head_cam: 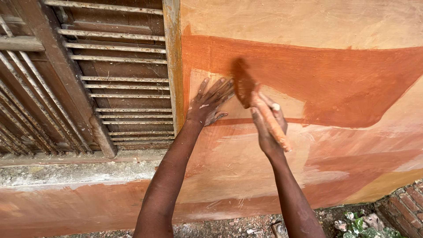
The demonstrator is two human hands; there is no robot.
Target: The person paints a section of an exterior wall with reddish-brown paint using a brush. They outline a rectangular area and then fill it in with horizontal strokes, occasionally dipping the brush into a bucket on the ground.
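My left hand (210,102) lies flat against the wall (343,26), fingers spread, just right of the window frame's post (175,66). My right hand (267,125) grips the paint-smeared handle of a brush (271,121). The brush head (242,81) is blurred and pressed on the wall at the edge of a fresh reddish-brown band of paint (335,83). Pale, thinly covered patches show below the band.
A wooden window with horizontal bars and slats (119,79) fills the left, above a rough concrete sill (75,169). Dirt, stones and bits of green (357,222) lie at the wall's foot. Brickwork (405,202) juts out at the bottom right.
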